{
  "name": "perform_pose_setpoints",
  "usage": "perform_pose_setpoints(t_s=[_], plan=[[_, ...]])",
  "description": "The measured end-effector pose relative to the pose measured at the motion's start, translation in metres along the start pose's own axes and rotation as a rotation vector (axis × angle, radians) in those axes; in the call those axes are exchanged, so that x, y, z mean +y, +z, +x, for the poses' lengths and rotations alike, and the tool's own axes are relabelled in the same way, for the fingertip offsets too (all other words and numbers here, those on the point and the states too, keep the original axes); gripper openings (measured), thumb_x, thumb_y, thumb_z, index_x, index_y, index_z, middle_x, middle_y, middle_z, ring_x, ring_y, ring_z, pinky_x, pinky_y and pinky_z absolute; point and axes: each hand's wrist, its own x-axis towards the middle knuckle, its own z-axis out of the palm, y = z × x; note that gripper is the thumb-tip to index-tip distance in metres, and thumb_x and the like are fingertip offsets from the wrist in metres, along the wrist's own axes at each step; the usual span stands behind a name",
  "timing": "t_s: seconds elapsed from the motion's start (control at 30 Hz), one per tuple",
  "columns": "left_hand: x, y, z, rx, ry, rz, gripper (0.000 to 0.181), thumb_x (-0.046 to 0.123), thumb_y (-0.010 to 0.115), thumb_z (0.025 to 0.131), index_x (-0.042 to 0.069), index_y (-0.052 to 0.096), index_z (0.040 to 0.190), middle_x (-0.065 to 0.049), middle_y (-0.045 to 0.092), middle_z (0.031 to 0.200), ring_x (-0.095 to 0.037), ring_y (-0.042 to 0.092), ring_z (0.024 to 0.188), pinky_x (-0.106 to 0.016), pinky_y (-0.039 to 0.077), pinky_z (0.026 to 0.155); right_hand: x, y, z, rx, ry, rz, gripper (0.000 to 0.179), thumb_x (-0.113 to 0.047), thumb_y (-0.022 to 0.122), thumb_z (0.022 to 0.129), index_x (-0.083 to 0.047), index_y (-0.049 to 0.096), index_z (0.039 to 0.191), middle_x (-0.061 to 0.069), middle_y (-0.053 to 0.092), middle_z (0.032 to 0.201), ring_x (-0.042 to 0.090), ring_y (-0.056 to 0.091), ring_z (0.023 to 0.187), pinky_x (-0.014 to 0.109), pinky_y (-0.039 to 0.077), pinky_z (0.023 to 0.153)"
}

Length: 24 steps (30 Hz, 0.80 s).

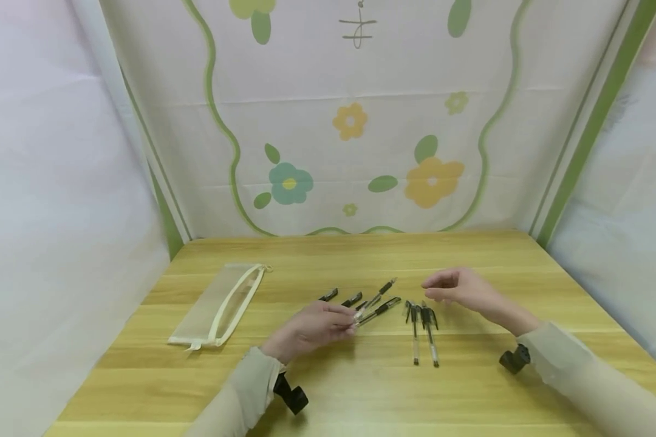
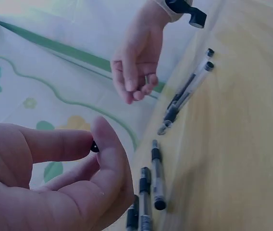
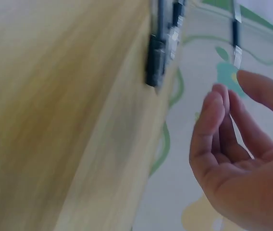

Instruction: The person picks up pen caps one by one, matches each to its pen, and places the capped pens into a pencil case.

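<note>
My left hand [image 1: 319, 328] pinches a clear pen with a black grip [image 1: 385, 287] between thumb and finger. Its tip points away and to the right, and only its dark end [image 2: 94, 146] peeks out between the fingertips in the left wrist view. Just beyond this hand lie several black-capped pens [image 1: 352, 299], partly hidden by it. Another pen [image 1: 387, 306] lies slanted close to its fingertips. Over the table on the right, my right hand [image 1: 470, 294] has loosely bent fingers with nothing between them. Two pens [image 1: 430, 334] lie side by side, left of and nearer than that hand.
A pale mesh zip pouch [image 1: 208, 303] lies on the left of the wooden table [image 1: 361, 394], its zip side gaping. Flower-patterned cloth [image 1: 350, 164] hangs behind the table's far edge, with white cloth on both sides. Each wrist wears a black camera mount [image 1: 291, 394].
</note>
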Motion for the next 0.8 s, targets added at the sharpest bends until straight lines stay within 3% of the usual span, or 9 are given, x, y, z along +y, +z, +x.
perform_pose_setpoints(t_s=[0.23, 0.47, 0.8], plan=[[0.018, -0.008, -0.008, -0.040, 0.025, -0.056, 0.032, -0.005, 0.051, 0.099, -0.019, 0.049, 0.128, -0.012, 0.061, 0.096, -0.015, 0.059, 0.084, -0.025, 0.051, 0.081, -0.001, 0.019, 0.012, 0.060, -0.092, -0.186, 0.039, -0.029, 0.081, 0.083, -0.003, 0.072, 0.111, 0.001, 0.068, 0.093, 0.024, 0.061, 0.086, 0.031, 0.053, 0.065], [0.033, -0.009, -0.013, -0.048, 0.050, -0.057, 0.034, -0.004, 0.052, 0.099, -0.017, 0.049, 0.130, -0.012, 0.061, 0.098, -0.016, 0.059, 0.085, -0.026, 0.050, 0.080, 0.009, 0.029, 0.023, 0.061, -0.127, -0.199, 0.045, -0.029, 0.086, 0.077, -0.002, 0.072, 0.110, 0.006, 0.067, 0.098, 0.023, 0.061, 0.086, 0.032, 0.054, 0.071], [0.037, -0.010, -0.018, -0.062, 0.048, -0.046, 0.034, -0.004, 0.052, 0.099, -0.018, 0.049, 0.130, -0.012, 0.061, 0.101, -0.016, 0.060, 0.087, -0.027, 0.050, 0.083, 0.012, 0.031, 0.031, 0.030, -0.122, -0.227, 0.050, -0.032, 0.088, 0.073, -0.002, 0.073, 0.110, 0.002, 0.066, 0.093, 0.021, 0.059, 0.083, 0.035, 0.052, 0.071]])
